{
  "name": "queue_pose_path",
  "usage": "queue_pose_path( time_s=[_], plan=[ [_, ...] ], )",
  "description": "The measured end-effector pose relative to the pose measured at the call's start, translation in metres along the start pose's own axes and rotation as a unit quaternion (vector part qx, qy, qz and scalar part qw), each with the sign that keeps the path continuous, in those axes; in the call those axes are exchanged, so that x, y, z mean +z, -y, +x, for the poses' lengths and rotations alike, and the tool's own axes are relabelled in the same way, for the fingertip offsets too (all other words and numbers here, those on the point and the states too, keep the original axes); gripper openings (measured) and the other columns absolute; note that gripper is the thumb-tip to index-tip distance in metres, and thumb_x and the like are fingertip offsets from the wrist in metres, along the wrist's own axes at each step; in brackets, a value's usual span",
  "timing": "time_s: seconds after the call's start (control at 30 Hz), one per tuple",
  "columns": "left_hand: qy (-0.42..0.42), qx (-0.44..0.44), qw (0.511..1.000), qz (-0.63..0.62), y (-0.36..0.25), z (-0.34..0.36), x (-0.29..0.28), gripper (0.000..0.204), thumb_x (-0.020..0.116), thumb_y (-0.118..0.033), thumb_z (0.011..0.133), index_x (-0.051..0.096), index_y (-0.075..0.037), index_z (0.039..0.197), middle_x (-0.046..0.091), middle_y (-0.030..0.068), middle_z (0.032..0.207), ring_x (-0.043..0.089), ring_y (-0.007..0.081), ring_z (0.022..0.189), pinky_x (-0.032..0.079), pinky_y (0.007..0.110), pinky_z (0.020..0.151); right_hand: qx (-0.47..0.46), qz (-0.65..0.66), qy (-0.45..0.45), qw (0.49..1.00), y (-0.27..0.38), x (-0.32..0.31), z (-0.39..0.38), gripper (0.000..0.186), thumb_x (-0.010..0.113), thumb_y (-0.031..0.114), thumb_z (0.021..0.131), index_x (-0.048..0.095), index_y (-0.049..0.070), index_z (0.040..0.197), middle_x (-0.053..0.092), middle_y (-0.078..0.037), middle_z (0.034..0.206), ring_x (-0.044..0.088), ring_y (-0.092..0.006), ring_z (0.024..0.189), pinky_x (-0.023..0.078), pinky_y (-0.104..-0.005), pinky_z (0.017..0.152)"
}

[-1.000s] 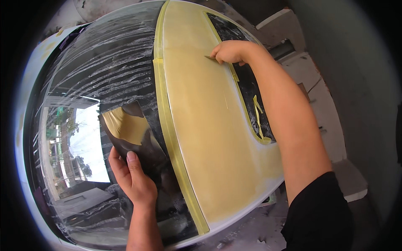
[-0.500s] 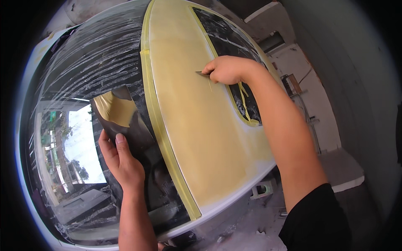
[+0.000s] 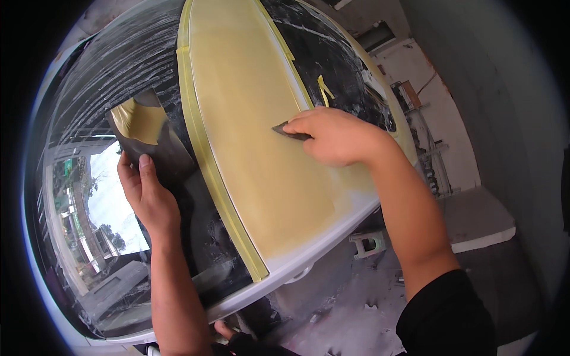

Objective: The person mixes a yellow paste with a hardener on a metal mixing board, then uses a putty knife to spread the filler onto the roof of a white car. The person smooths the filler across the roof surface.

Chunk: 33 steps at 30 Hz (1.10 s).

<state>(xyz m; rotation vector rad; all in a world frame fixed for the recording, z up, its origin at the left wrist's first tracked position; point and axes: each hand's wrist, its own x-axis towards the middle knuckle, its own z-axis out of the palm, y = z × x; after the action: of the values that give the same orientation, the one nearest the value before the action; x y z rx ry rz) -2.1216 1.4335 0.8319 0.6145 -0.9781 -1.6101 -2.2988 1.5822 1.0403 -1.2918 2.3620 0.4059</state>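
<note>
My left hand [image 3: 155,204] grips the lower edge of a dark flat mixing board [image 3: 163,151], thumb on top. Smooth yellow putty [image 3: 139,121] covers the upper part of the board. My right hand [image 3: 341,135] is closed on a small dark putty spreader [image 3: 288,132]. Its edge lies at the surface of a long vehicle body panel [image 3: 249,154], which carries a broad pale yellow coat. The board hangs over the dark glass to the panel's left, apart from the panel.
Yellow masking tape [image 3: 205,155] runs along the panel's left edge beside dark, streaked glass [image 3: 133,65]. A loose tape strip [image 3: 324,90] lies on the right-hand window [image 3: 314,41]. Below the pale rim, a grey block [image 3: 368,243] stands on the floor; a grey wall [image 3: 487,107] rises at right.
The view has shifted, so the panel sits further left. My right hand and the spreader have moved down along the panel. Both hands keep hold of their tools.
</note>
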Motion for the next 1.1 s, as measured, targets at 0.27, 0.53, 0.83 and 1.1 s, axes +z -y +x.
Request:
queue_pose_path(
  time_s=[0.27,0.53,0.83,1.1],
  plan=[
    [0.009,0.001,1.000,-0.006,0.000,-0.002,-0.001,0.034,0.049,-0.013,0.103,0.045,0.005,0.132,0.059,0.0099,0.114,0.055,0.0128,0.102,0.043,0.026,0.093,-0.027,-0.023,-0.051,0.998,-0.002,0.049,-0.080,0.052,0.050,0.000,0.079,0.059,0.002,0.130,0.054,-0.016,0.140,0.048,-0.0345,0.128,0.041,-0.0418,0.106],
    [0.014,0.012,1.000,0.004,-0.001,-0.003,-0.004,0.035,0.050,-0.015,0.103,0.045,0.004,0.132,0.062,0.0101,0.110,0.057,0.0126,0.099,0.044,0.027,0.091,-0.041,-0.042,-0.078,0.995,0.004,0.088,-0.146,0.050,0.056,0.000,0.077,0.059,0.004,0.126,0.053,-0.012,0.137,0.049,-0.0321,0.125,0.047,-0.0470,0.094],
    [0.011,-0.087,0.989,-0.118,-0.014,-0.015,0.005,0.036,0.052,-0.012,0.100,0.046,0.003,0.132,0.061,0.0099,0.114,0.058,0.0156,0.101,0.047,0.031,0.092,0.015,-0.062,-0.045,0.997,0.019,0.084,-0.179,0.051,0.057,0.001,0.078,0.059,0.003,0.129,0.054,-0.012,0.138,0.050,-0.0318,0.125,0.046,-0.0459,0.095],
    [0.124,-0.204,0.915,-0.326,-0.044,-0.051,0.028,0.033,0.044,-0.006,0.097,0.046,-0.001,0.129,0.060,0.0127,0.121,0.058,0.0204,0.112,0.045,0.037,0.102,-0.325,0.145,-0.389,0.850,0.070,0.055,-0.065,0.050,0.057,-0.005,0.079,0.062,0.003,0.128,0.056,-0.015,0.136,0.052,-0.0368,0.125,0.041,-0.0464,0.107]
  ],
)
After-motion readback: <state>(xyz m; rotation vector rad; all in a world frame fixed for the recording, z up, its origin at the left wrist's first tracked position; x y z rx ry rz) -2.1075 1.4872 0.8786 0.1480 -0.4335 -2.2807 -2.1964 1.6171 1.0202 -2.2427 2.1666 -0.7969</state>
